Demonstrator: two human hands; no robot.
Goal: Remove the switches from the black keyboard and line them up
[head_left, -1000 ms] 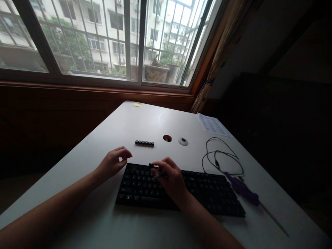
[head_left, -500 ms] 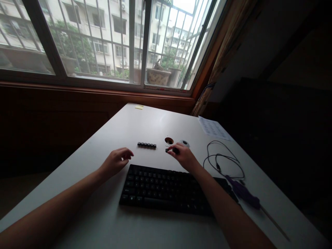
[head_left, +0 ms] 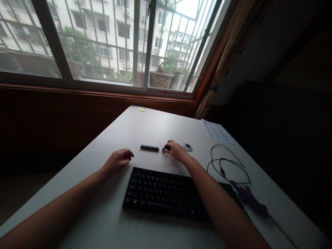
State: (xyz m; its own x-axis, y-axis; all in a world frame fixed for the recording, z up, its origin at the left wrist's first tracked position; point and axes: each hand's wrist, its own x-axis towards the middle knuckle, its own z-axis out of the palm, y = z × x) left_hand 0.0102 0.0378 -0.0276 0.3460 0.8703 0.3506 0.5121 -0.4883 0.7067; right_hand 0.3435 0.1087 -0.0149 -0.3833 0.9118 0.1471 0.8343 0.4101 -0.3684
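Observation:
My right hand [head_left: 174, 150] pinches a small black keycap [head_left: 163, 150] low over the table, just off the right end of a row of black keycaps [head_left: 149, 148]. The fingers partly cover that keycap. My left hand [head_left: 119, 159] rests on the white tabletop left of the row, its fingers loosely curled, a little apart and holding nothing. Closer to me lies a black keyboard [head_left: 158, 193], with my right forearm crossing above its right part.
A round grey-white grommet cover [head_left: 187, 147] lies right of my right hand. Farther right are a coiled black cable [head_left: 228, 162], a purple-handled tool with a long shaft [head_left: 251, 202] and a printed sheet [head_left: 218, 131]. A yellow sticky note [head_left: 141, 109] marks the far edge.
My right hand has moved left with the keycap, bringing it close to the row's right end. My left hand stays about where it was. The view has shifted slightly.

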